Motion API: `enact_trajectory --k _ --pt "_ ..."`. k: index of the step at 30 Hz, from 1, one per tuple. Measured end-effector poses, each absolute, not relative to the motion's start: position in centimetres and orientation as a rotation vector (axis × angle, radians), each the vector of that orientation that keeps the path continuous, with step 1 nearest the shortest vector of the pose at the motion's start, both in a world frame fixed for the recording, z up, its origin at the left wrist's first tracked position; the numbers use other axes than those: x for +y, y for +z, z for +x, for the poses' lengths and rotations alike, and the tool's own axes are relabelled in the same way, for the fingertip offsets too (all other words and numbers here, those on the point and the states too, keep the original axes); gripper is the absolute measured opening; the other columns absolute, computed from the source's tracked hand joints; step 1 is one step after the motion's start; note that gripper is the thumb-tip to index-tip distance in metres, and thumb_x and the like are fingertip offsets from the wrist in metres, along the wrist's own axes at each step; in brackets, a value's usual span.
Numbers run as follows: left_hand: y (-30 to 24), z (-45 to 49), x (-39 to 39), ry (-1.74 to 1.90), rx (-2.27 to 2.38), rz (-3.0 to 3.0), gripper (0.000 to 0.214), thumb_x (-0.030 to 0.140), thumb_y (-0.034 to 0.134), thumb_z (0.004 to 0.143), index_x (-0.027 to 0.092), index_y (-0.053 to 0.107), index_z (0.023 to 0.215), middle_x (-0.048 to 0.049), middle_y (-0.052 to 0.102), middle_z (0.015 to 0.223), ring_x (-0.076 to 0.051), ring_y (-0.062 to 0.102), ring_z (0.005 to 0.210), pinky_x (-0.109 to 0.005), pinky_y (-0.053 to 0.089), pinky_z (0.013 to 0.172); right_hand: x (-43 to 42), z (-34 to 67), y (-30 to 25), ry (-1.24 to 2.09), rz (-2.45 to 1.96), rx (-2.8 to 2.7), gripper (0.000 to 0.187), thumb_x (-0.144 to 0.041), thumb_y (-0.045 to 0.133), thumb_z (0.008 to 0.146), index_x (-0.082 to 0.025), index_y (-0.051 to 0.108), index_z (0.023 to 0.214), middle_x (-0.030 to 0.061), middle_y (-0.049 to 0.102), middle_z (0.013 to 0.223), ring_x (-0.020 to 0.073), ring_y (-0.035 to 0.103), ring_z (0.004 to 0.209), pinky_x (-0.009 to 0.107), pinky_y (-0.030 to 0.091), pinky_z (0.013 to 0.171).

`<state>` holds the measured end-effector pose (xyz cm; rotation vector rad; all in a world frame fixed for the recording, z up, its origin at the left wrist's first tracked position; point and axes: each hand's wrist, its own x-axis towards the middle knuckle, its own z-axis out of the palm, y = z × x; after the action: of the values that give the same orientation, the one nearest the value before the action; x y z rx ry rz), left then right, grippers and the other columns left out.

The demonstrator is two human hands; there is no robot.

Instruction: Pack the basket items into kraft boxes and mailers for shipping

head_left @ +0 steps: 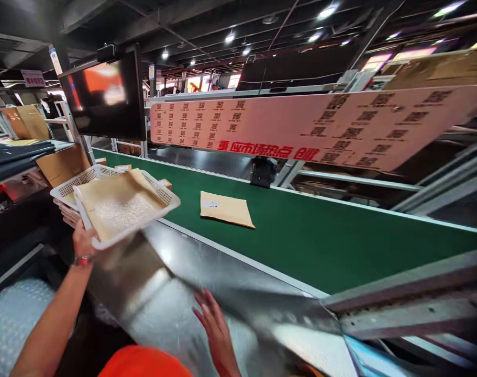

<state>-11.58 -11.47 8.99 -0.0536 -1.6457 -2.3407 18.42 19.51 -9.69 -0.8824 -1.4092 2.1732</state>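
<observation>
My left hand (84, 240) grips the near rim of a white plastic basket (172, 203) at the left. In the basket lies a kraft paper envelope (116, 188) with something shiny and clear on top, perhaps plastic wrap. My right hand (214, 319) is over the metal worktable (175, 314), fingers spread and holding nothing. Beyond it, a tan mailer (227, 208) with a white label lies flat on the green conveyor belt (301, 235).
A dark monitor (104, 97) stands behind the basket. Above the belt hangs a long pink board (277, 125) with printed codes. Bubble wrap (20, 324) is at lower left, a metal frame (414, 298) at right. More stacked trays (65, 212) sit under the basket.
</observation>
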Motion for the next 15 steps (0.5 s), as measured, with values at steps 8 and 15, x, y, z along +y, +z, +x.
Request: enact_trajectory --k 8,15 --pt "-10.5 4.9 -2.7 -2.451 -2.398 0.134 0.079 0.028 0.079 0.062 0.029 0.060 0.139 -0.0176 0.074 0.141 -0.035 0.074 0.127 -0.045 0.062 0.106 16.1 12.3 -9.9 2.149 -1.097 -1.403 0.069 -0.051 0.088 0.059 -0.024 0.071 0.121 0.0058 0.079 0.102 0.0311 0.075 0.099 0.038 0.062 0.073" --pt "-14.2 2.8 -4.7 -1.257 -3.015 -0.178 0.098 0.038 0.081 0.070 0.010 0.046 0.157 -0.0350 0.031 0.176 -0.046 0.019 0.171 -0.055 0.026 0.139 22.4 16.5 -14.3 1.876 -1.218 -1.702 0.048 -0.039 0.070 0.059 -0.016 0.073 0.101 0.0083 0.075 0.084 0.0341 0.071 0.093 0.041 0.060 0.079"
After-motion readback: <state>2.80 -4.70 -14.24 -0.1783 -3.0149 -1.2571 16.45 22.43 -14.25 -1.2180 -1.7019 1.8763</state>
